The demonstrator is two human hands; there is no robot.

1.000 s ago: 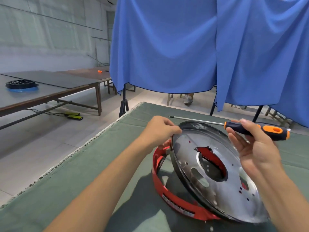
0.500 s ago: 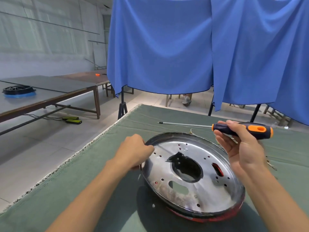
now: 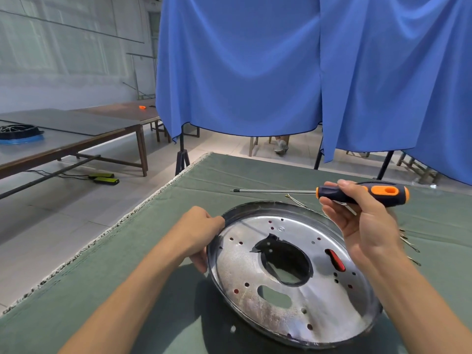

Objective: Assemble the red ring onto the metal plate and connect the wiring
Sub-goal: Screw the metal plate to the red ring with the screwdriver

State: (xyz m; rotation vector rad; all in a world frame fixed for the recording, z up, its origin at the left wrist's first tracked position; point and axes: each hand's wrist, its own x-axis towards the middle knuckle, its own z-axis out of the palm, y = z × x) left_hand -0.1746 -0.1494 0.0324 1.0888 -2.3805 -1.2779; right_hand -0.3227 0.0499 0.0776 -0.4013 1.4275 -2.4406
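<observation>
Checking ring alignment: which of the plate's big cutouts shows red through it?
The narrow slot on the plate, nearest the right hand. The central hole and the oval show only dark or green cloth.

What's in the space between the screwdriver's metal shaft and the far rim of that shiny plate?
In the head view, thin loose wires lie on the green cloth between the screwdriver shaft and the metal plate; otherwise that strip is bare cloth.

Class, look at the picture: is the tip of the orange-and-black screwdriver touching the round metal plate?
No. The orange-and-black screwdriver is held level in the right hand, its tip in the air beyond the far rim of the round metal plate.
</observation>
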